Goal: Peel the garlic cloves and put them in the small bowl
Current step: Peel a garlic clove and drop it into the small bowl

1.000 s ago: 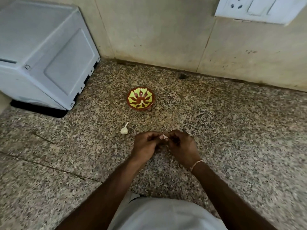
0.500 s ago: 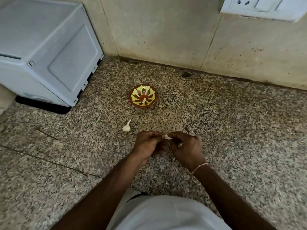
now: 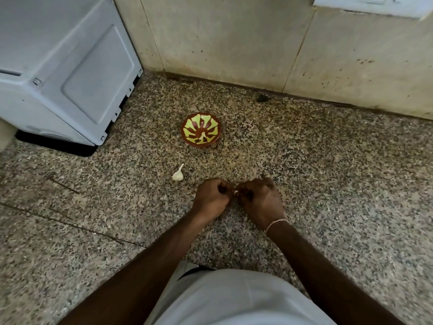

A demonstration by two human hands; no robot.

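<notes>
With our left hand [image 3: 212,198] and right hand [image 3: 260,202] both curled tight, pinching the clove [image 3: 236,192] between them, a slip could flick it past the garlic [image 3: 177,175] at 11 o'clock, short of the bowl [image 3: 201,133] at 12.

Your curled fingers [image 3: 225,187] hide nearly all of the clove [image 3: 236,191] at frame centre; only a pale sliver shows. The switch plate [image 3: 375,4] at upper right and the appliance [image 3: 58,66] at upper left run off the edges.
</notes>
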